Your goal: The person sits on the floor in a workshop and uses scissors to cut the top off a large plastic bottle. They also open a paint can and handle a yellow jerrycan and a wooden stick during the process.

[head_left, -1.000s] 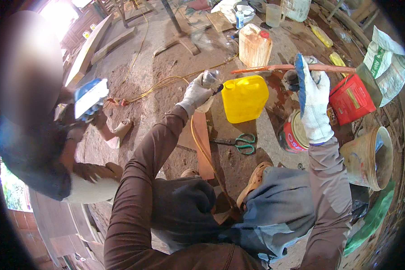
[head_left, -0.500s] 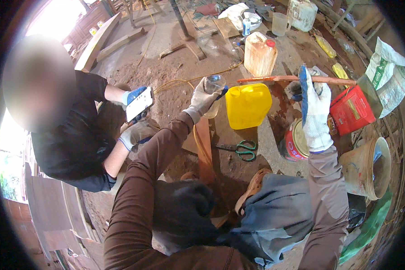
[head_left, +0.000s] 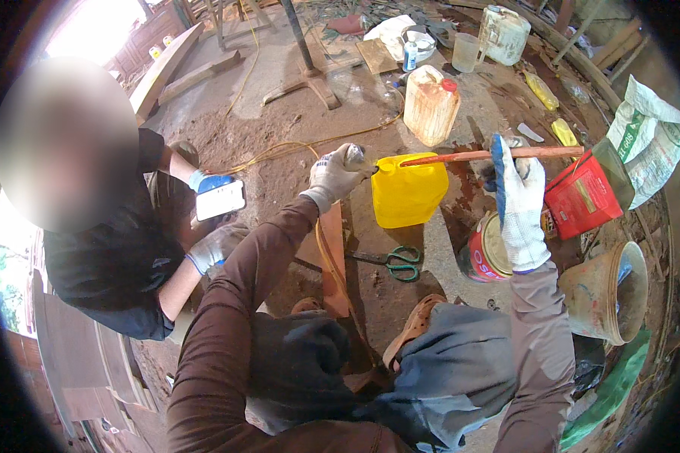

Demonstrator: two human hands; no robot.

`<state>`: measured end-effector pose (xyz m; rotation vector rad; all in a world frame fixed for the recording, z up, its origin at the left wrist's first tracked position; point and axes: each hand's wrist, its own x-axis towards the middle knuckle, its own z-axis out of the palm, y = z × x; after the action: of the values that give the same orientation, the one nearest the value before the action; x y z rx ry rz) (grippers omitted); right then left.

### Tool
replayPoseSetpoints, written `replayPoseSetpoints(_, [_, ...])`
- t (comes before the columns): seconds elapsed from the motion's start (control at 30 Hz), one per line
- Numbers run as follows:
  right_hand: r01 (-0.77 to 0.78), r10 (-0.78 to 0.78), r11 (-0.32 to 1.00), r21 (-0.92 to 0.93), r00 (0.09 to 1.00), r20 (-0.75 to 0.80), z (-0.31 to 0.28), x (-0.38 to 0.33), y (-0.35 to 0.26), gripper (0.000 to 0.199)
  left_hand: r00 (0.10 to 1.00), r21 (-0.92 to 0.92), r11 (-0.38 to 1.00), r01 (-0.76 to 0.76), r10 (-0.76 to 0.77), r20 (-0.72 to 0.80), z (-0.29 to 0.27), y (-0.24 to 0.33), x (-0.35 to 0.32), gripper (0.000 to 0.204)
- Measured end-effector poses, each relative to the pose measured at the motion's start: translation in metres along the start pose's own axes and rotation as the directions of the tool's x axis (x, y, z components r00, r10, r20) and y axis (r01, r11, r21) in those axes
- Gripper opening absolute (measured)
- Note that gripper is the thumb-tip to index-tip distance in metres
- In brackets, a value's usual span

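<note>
My gloved left hand (head_left: 336,177) is closed around a clear plastic container (head_left: 359,159), tilted with its end at the top of the yellow jerrycan (head_left: 409,196). A long reddish-brown stick (head_left: 468,156) is gripped in my gloved right hand (head_left: 520,204). Its left tip lies over the jerrycan's top; whether it enters an opening I cannot tell. Below the right hand stands a round paint tin (head_left: 491,253) with a red label. Green-handled scissors (head_left: 403,264) lie on the ground in front of my feet.
A seated co-worker holds a phone (head_left: 221,200) on the left. Right of me are a red container (head_left: 585,198), a dirty bucket (head_left: 601,294) and a white sack (head_left: 650,140). A whitish jerrycan with a red cap (head_left: 431,106) stands beyond the yellow one. A yellow cord (head_left: 279,153) crosses the ground.
My left hand has tipped the clear container over toward the yellow jerrycan. The right hand and stick sit slightly lower in view. The co-worker's phone has turned to lie more level.
</note>
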<state>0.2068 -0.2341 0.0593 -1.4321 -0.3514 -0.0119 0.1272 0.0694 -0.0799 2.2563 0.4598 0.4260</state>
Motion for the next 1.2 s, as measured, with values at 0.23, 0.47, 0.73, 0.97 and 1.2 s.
replayPoseSetpoints(0.23, [0.025, -0.023, 0.999, -0.044, 0.999, 0.031, -0.021, 0.009, 0.009, 0.022, 0.998, 0.32, 0.947, -0.028, 0.01, 0.056, -0.004, 0.036, 0.001, 0.074])
replayPoseSetpoints(0.47, [0.011, -0.01, 1.0, -0.028, 0.998, 0.057, -0.018, 0.007, 0.006, 0.021, 0.987, 0.397, 0.907, -0.142, 0.163, -0.018, 0.008, -0.011, 0.019, 0.074])
replayPoseSetpoints(0.73, [-0.022, 0.025, 0.999, -0.046, 0.998, 0.061, -0.018, 0.005, -0.001, 0.018, 0.983, 0.513, 0.842, -0.168, 0.183, 0.021, 0.011, -0.005, 0.025, 0.069])
replayPoseSetpoints(0.97, [0.008, -0.008, 1.0, -0.005, 0.999, 0.032, -0.018, 0.004, 0.003, 0.012, 0.976, 0.374, 0.907, -0.194, 0.216, -0.017, 0.013, 0.017, 0.022, 0.05])
replayPoseSetpoints(1.2, [0.024, -0.024, 1.0, 0.019, 0.999, 0.03, -0.017, 0.003, 0.005, 0.012, 0.973, 0.21, 0.95, -0.232, 0.227, 0.045, 0.011, 0.007, 0.026, 0.039])
